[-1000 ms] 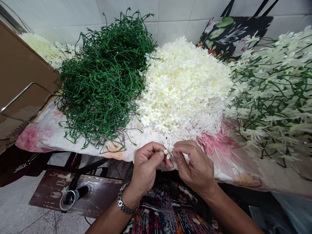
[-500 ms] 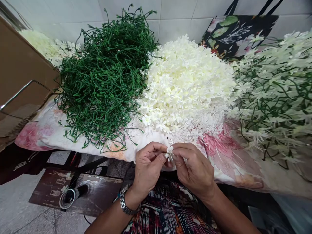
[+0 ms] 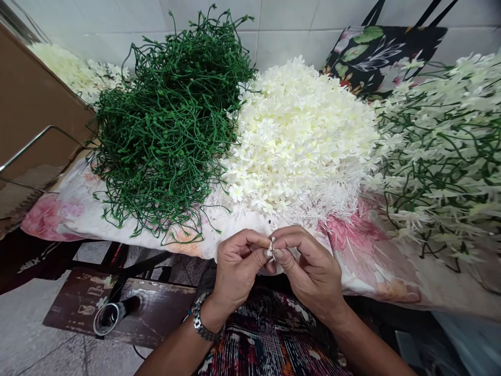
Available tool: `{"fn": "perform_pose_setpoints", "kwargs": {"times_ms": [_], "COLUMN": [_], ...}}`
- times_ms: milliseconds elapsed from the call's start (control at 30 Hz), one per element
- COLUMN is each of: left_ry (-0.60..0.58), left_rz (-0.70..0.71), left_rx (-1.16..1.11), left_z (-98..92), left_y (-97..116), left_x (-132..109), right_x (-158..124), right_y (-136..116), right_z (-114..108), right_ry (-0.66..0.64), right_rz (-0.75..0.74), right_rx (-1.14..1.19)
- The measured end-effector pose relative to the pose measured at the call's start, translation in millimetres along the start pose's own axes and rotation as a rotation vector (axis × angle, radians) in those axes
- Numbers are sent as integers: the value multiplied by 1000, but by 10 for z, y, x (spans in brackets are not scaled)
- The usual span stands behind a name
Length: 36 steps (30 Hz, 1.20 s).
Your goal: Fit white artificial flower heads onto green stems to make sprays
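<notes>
Left hand and right hand together low at centre, just off the front edge of the counter, fingertips meeting. Small white flower pinched between thumb and forefinger of both, seen edge-on, mostly hidden by the fingers; grip clenched on it from each side. Metal watch on the left wrist. Flowered cloth spread over the counter, pink blooms printed on it. On the cloth, left to right: tangled heap of green stems, touching a big mound of loose white flowers, then a pile of stems with flowers already on at far right. More white flowers behind the brown cardboard box at left, bent metal rod in front of it. Black bag with leaf print against the tiled wall. Dark board on the floor with a clear cup lying on it; pale marks on the board and on the dark cloth at left, too faint to read. Patterned fabric over the lap.
</notes>
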<state>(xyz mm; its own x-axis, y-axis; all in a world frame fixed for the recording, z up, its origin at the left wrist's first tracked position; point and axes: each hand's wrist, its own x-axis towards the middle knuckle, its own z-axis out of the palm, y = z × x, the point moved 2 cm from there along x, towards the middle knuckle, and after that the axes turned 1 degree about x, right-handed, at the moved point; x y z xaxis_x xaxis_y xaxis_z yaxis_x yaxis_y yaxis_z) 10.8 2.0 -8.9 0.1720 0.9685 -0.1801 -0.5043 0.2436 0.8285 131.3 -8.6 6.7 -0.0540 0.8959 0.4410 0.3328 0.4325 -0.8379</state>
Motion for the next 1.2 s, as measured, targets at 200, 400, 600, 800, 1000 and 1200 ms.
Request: {"fn": "perform_pose_setpoints", "kwargs": {"times_ms": [200,400,600,800,1000,1200], "left_ry": [94,196,213,203,233,226], "left_rz": [123,244,237,229,190,156], "left_rx": [92,198,240,240,199,106], "left_z": [-149,-239,-268,-306,-275,-211], "left_y": [127,181,117,114,144,194], "left_x": [22,78,127,114,115,120], "right_x": [124,173,176,221,104,-41], "right_y": [12,78,103,113,77,227], "right_z": [-328,-279,-59,-58,-422,-628], "right_ry": [72,-188,-336,-201,-58,-145], "right_rz": [-143,-288,-392,-429,-402,-381], "right_rx": [-344,-659,-797,-645,-612,-885]}}
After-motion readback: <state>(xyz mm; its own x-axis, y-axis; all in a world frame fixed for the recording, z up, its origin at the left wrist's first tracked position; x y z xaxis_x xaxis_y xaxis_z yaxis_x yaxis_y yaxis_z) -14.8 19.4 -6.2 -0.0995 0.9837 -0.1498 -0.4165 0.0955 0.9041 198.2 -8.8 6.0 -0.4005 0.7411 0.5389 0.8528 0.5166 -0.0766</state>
